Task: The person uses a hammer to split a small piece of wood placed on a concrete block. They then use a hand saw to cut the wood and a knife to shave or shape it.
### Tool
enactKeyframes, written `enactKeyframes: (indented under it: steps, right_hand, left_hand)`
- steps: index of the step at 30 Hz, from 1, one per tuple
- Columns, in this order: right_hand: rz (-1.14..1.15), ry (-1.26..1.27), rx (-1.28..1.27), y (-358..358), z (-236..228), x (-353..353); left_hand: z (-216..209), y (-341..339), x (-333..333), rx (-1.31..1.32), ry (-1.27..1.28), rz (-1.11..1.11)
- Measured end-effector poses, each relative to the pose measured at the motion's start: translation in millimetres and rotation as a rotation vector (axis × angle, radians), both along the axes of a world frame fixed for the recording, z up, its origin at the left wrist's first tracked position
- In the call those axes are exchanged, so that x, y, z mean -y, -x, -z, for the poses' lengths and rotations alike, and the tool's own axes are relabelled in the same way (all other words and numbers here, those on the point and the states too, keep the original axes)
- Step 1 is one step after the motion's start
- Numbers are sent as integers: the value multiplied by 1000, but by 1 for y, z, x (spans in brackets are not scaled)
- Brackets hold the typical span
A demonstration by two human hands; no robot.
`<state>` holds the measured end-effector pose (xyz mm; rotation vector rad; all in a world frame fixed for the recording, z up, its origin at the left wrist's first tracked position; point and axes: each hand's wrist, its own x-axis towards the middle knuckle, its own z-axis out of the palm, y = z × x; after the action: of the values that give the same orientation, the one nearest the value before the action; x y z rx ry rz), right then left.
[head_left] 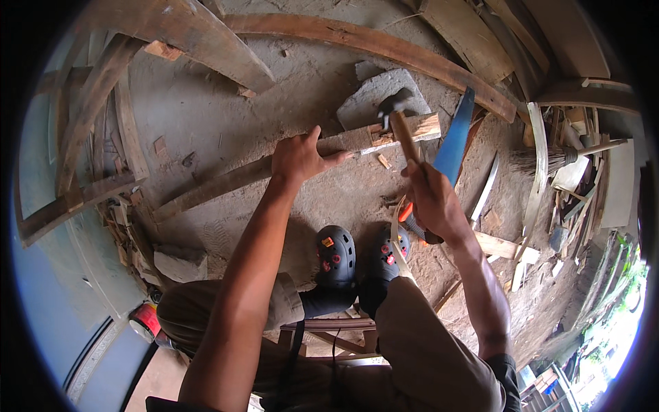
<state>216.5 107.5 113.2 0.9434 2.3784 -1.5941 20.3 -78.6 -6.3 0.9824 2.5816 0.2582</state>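
My right hand (434,199) is wrapped round the wooden handle of a hammer (404,137). Its dark metal head is slightly blurred over the right end of a long wooden beam (230,180). My left hand (299,158) grips the beam left of the hammer, thumb stretched along it toward the right. The wood near the beam's right end is pale and freshly cut, with a dark notch beside the hammer head. A rough grey concrete block (364,103) lies at that end, partly hidden by the beam and hammer.
Right of my hammer hand lies a handsaw (454,147) with a blue blade. A long curved plank (384,44) crosses the far side. Thick timbers (199,34) stand at the far left. Wood scraps and a twig broom (549,159) lie at right. My shoes (336,255) are below the beam.
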Motion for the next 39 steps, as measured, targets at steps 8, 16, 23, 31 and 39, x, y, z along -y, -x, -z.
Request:
enactKeyframes:
  steps: [8,16,23,31,39]
  right_hand:
    - [180,-24,-178,4,11,8]
    - [114,26,29,17,-27,6]
    - [-135,-289,-304,24,-7,4]
    - [-433,-476,-306,-12,17,-1]
    - [124,144,-532,83,-89,-1]
  left_hand:
    - [13,0,5,-45,-5,29]
    - [-1,0,-2,14,27,4]
    - [4,-1,2,10,-9,9]
    - [7,0,-2,-65,-45,12]
    - [2,4,8,-26,-18,-21]
